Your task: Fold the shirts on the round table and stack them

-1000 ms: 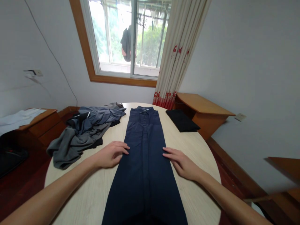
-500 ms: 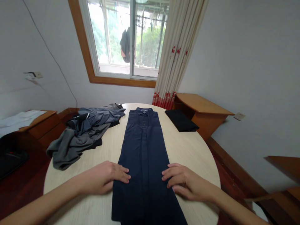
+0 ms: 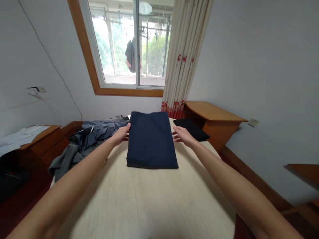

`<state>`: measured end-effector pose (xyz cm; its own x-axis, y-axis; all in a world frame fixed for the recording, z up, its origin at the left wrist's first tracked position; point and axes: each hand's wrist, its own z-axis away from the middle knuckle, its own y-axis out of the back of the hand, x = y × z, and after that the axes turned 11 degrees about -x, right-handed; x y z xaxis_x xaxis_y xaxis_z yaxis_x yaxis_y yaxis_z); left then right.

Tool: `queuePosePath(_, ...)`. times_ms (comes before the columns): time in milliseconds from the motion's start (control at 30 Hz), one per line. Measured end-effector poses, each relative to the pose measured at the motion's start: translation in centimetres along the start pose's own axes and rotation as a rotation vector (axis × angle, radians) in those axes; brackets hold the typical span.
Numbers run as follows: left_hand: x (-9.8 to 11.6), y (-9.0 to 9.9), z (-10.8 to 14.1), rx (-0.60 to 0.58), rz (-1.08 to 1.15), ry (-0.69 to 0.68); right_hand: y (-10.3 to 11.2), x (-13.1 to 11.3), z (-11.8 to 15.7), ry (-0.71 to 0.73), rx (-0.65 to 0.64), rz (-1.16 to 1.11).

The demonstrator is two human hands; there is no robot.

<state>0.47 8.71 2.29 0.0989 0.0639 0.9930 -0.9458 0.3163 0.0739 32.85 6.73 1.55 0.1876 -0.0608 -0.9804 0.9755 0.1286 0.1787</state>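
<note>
Garment (image 3: 151,139), navy and folded into a neat rectangle, is at the middle of the table (image 3: 152,199), straight ahead of us. Its near edge looks to rest on the wood; whether the far end lies flat or is slightly raised, we cannot tell.

Our left hand (image 3: 120,135) is at its left edge, thumb apart from the fingers; we cannot see whether they pinch the cloth between them. Our right hand (image 3: 183,135) is at the opposite edge, fingers loosely spread and gripping nothing we can see, the tips touching or just beside the fabric. With one hand on each side at about the same height, we probably give the folds even support and leave the top unpressed.

Grey and bluish clothes (image 3: 102,127) lie rumpled in a heap to the left, and a flat black cloth (image 3: 193,128) sits beyond our right hand. Both lie toward the table's sides, which probably leaves us the middle as working room.
</note>
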Motion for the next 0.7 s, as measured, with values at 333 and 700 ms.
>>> queuePosePath(333,-7.2,-0.2,6.6,-0.084,-0.057,0.132,-1.9,7.2,5.2,-0.053,-0.090,0.375)
queuePosePath(700,-8.3,-2.0,8.1,-0.267,-0.143,0.224,-1.2,6.7,7.6,-0.175,-0.222,0.255)
